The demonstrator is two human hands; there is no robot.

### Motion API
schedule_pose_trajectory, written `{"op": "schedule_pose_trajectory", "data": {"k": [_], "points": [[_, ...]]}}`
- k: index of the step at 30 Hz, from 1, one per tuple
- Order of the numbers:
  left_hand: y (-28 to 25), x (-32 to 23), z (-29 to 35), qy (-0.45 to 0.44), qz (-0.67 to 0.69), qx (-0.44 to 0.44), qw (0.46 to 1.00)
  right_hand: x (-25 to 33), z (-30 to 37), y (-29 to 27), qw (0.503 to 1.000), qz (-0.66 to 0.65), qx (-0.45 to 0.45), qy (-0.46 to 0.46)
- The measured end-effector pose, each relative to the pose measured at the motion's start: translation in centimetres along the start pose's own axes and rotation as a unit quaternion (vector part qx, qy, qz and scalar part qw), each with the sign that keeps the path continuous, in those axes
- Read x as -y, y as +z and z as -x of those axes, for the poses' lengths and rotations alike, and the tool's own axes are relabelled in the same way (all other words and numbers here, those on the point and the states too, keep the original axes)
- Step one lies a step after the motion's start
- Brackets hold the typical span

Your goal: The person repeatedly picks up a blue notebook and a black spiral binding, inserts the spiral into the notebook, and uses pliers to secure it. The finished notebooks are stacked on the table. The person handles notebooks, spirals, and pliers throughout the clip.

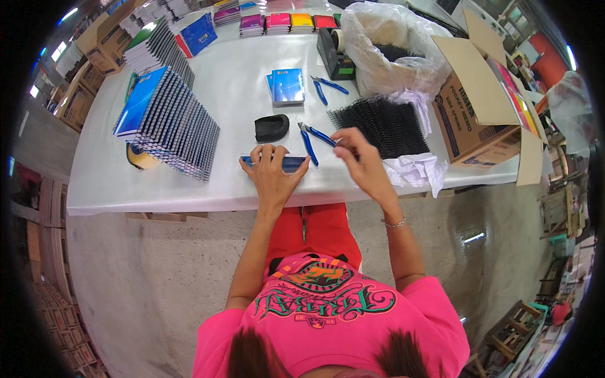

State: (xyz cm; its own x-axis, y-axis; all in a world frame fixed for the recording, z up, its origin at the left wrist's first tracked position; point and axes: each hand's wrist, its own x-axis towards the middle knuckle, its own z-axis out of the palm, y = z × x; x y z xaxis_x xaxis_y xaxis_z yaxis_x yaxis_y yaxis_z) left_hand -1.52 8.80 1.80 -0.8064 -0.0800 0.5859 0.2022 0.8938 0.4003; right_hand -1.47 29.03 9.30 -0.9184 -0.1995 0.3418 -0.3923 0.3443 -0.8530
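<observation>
My left hand (272, 175) is closed over a small blue notebook (293, 162) near the table's front edge, fingers on its far side and thumb at its right end. To its right, my right hand (360, 159) hovers with fingers curled toward the thumb. Its fingertips are at the handle end of blue-handled cutting pliers (308, 143); whether they touch it, or what they hold, is hidden. A black curved pad (271, 128) lies just beyond my left hand. Farther back are small blue notebooks (288, 87) and a second blue-handled pair of pliers (324, 90).
Black plastic spiral coils (380, 126) lie piled on the right, before a plastic-lined container (397, 47) and an open cardboard box (477, 113). A tall stack of spiral notebooks (170, 123) stands left, beside a tape roll (140, 157). A black tape dispenser (336, 55) and colourful notebooks (277, 24) are behind.
</observation>
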Motion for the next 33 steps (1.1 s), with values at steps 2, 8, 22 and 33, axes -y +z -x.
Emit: {"op": "schedule_pose_trajectory", "data": {"k": [2, 8, 22, 33], "points": [[-0.1, 0.0, 0.1, 0.003, -0.001, 0.0, 1.0, -1.3, 0.0, 1.7, 0.998, 0.052, 0.03, -0.033], [-0.2, -0.1, 0.1, 0.007, 0.01, 0.006, 1.0, -2.6, -0.1, 3.8, 0.986, 0.137, 0.012, -0.09], [0.0, 0.1, -0.4, 0.018, 0.018, -0.004, 1.0, -2.7, -0.1, 4.4, 0.99, 0.11, 0.039, -0.079], [-0.6, 0.4, -0.4, 0.007, 0.031, 0.037, 0.999, -1.8, 0.0, 5.4, 0.967, 0.237, 0.032, -0.084]]}}
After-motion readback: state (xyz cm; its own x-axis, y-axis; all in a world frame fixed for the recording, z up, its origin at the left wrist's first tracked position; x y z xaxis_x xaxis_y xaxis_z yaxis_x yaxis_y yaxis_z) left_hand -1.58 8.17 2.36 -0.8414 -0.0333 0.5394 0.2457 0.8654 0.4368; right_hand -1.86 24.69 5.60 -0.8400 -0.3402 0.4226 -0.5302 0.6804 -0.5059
